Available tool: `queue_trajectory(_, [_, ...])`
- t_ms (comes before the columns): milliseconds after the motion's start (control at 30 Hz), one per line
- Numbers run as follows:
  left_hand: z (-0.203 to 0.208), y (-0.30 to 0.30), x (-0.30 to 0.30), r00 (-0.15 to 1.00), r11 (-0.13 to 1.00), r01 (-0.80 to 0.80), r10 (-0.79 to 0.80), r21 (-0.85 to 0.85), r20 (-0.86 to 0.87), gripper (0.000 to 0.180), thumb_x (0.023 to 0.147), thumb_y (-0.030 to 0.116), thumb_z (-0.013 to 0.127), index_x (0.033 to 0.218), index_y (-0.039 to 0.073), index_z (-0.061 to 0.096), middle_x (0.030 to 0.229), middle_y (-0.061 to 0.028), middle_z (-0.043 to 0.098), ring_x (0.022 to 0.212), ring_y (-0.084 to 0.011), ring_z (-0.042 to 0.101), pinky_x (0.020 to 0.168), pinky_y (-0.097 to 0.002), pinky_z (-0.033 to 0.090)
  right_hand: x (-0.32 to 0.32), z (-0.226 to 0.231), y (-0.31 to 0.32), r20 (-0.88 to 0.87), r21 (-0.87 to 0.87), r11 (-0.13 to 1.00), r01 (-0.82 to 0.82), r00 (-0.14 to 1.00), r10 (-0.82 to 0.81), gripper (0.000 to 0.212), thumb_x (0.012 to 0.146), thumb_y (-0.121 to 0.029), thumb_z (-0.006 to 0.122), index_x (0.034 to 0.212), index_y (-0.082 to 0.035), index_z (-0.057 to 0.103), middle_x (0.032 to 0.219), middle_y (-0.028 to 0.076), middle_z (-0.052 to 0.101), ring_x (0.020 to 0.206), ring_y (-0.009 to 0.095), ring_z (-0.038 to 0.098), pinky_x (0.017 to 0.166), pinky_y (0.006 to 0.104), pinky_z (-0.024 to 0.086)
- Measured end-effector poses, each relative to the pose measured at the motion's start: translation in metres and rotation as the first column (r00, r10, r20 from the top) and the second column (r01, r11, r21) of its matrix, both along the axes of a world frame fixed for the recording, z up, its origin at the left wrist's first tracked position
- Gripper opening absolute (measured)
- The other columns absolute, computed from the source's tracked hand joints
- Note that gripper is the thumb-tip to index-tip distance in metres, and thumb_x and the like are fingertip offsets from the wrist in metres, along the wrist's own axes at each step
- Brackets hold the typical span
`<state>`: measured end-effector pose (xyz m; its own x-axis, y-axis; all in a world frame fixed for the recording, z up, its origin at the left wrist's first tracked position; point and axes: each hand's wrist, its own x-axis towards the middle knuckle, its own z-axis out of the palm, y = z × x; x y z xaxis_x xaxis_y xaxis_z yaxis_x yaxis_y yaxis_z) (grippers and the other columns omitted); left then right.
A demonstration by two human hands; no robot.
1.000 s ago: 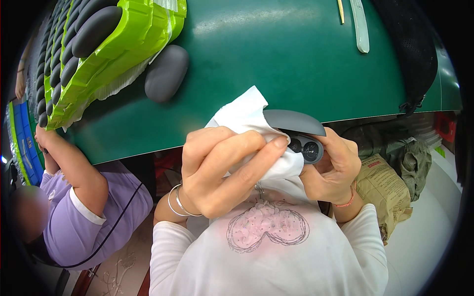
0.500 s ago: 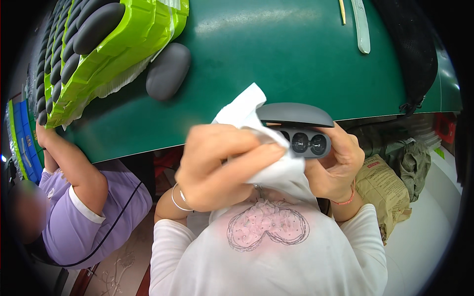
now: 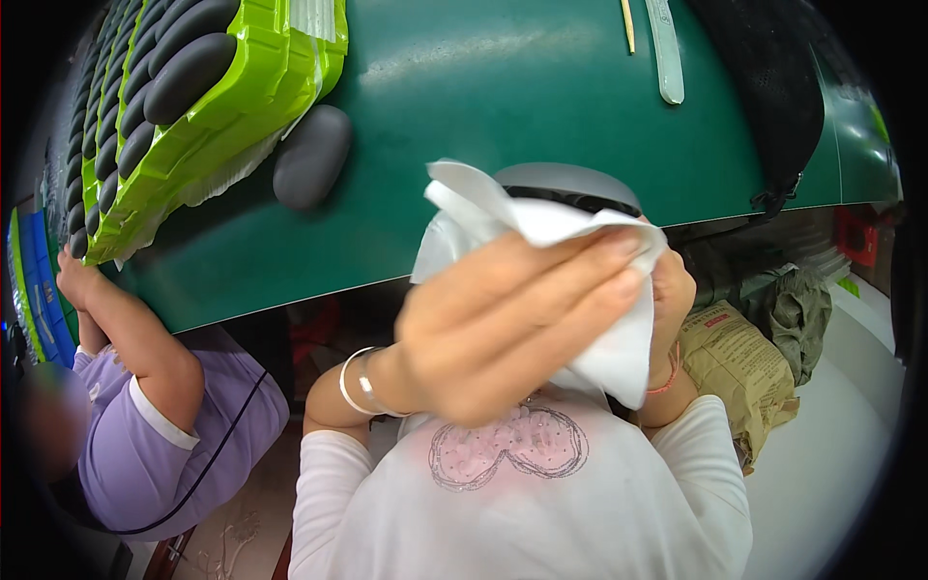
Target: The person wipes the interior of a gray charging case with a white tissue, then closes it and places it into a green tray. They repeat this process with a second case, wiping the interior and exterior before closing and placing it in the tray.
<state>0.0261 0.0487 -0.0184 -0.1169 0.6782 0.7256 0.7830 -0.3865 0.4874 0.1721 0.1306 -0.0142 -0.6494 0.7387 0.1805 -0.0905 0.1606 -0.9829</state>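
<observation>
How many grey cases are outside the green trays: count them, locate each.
2: a closed case lies on the table beside the trays; an open case is in the right hand, partly behind the white cloth. Others may be hidden behind the trays or cloth.

On the green flat tabletop [image 3: 522, 106], a lime-green plastic tray [image 3: 280, 72] stands at left, dark grey oval cases [image 3: 190, 77] in it; a lone charcoal rounded case [image 3: 312, 158] lies just right of it; farther right come a thin wooden stick [image 3: 628, 26], a pale flat strip [image 3: 665, 53] and a black mesh bag [image 3: 788, 106]; nearer, a white thin cloth [image 3: 628, 348] is before a grey domed case [image 3: 570, 179].
</observation>
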Motion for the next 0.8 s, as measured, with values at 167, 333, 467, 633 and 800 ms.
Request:
queue_trajectory(167, [-0.007,0.002,-0.014,0.952,0.983,0.177,-0.184,-0.050,-0.243,0.042,0.068,0.002,0.074,0.110,-0.002,0.070,0.113,-0.0187,0.068,0.099,-0.0323,0.069,0.084,-0.0402,0.060,0.005,-0.004,0.003,0.025,0.084,0.996,0.001,1.000,-0.003,0.034,0.081,0.002,0.072,0.113,0.009,0.060,0.094,0.011,0.070,0.084,0.011,0.067,0.075,0.0253,0.055])
queue_trajectory(333, [-0.031,-0.028,-0.039,0.946,0.997,-0.023,-0.001,-0.071,-0.323,0.034,0.066,-0.009,0.070,0.100,-0.003,0.071,0.103,-0.0195,0.070,0.094,-0.0358,0.069,0.083,-0.0419,0.058,0.007,-0.014,0.006,-0.050,-0.099,0.995,-0.030,0.998,0.025,0.031,0.085,0.008,0.069,0.113,0.012,0.057,0.102,0.017,0.069,0.092,0.018,0.069,0.081,0.0289,0.058])
queue_trajectory(467, [-0.023,-0.021,-0.055,0.910,0.969,-0.243,0.213,-0.042,-0.357,0.035,0.069,-0.013,0.062,0.104,-0.006,0.067,0.104,-0.0207,0.069,0.097,-0.0369,0.067,0.087,-0.0412,0.052,-0.002,0.001,0.007,-0.142,-0.351,0.936,0.032,0.986,-0.086,0.056,0.087,-0.023,0.074,0.120,0.014,0.049,0.102,0.023,0.067,0.086,0.032,0.072,0.074,0.0425,0.063])
queue_trajectory(633, [0.003,0.013,-0.055,0.981,0.981,-0.159,0.143,-0.113,-0.132,0.045,0.085,0.003,0.061,0.129,-0.009,0.055,0.123,-0.0223,0.064,0.114,-0.0332,0.058,0.101,-0.0411,0.041,-0.004,0.009,0.010,-0.171,-0.377,0.926,0.023,0.981,-0.094,0.059,0.087,-0.026,0.074,0.122,0.013,0.048,0.103,0.024,0.067,0.086,0.032,0.072,0.074,0.0409,0.063])
queue_trajectory(800, [0.019,-0.004,-0.027,0.872,0.968,0.089,0.038,-0.234,0.488,0.052,0.097,0.028,0.056,0.131,-0.012,0.051,0.119,-0.0224,0.065,0.107,-0.0269,0.061,0.097,-0.0383,0.044,-0.002,0.010,0.010,-0.296,-0.396,0.906,-0.149,0.955,0.028,0.050,0.087,0.002,0.068,0.130,0.013,0.045,0.114,0.023,0.063,0.102,0.031,0.067,0.088,0.0414,0.060])
